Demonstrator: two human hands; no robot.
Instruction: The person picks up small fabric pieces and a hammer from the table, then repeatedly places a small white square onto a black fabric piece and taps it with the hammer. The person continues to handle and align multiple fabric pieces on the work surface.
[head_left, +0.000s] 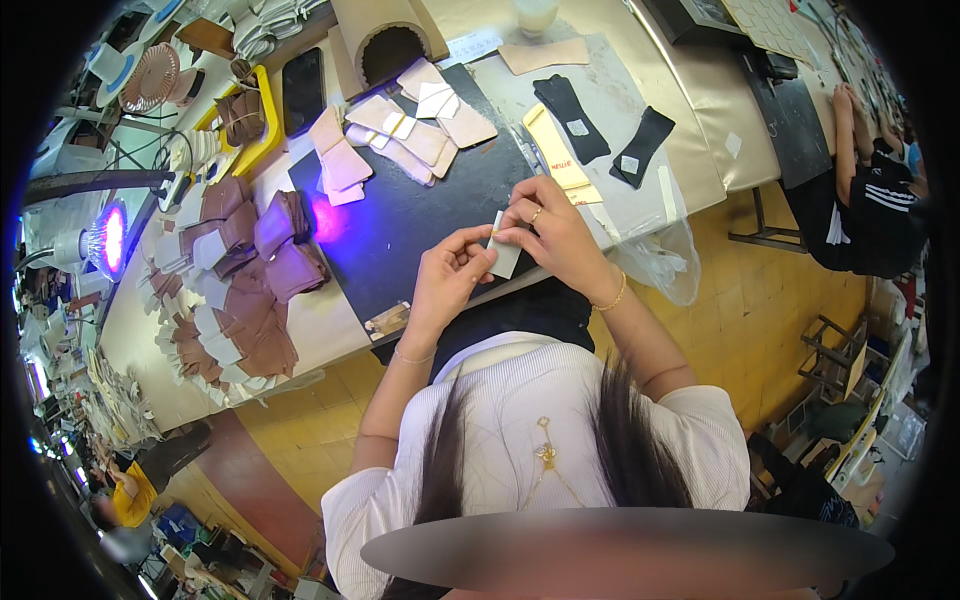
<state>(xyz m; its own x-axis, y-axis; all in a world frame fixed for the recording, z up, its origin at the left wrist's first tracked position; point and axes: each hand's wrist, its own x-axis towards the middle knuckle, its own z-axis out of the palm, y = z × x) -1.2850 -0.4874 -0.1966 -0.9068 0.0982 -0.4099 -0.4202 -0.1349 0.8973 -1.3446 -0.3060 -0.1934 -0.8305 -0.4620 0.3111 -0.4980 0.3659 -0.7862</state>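
Note:
My left hand and my right hand meet over the near edge of a dark work mat. Between them is a small pale, flat piece, pinched by the fingertips of both hands. Its material cannot be made out. Beyond my hands on the mat lie overlapping pale pink-beige panels, some with white paper pieces on them. A yellow template strip lies just past my right hand. Beside it are two black shaped pieces with small white squares on them.
Brown folded leather pieces are piled at the left of the table. A lit lamp stands beyond them. A phone, yellow tray and tan tube holder sit farther back. A clear plastic bag hangs at the right edge. Other people work at both sides.

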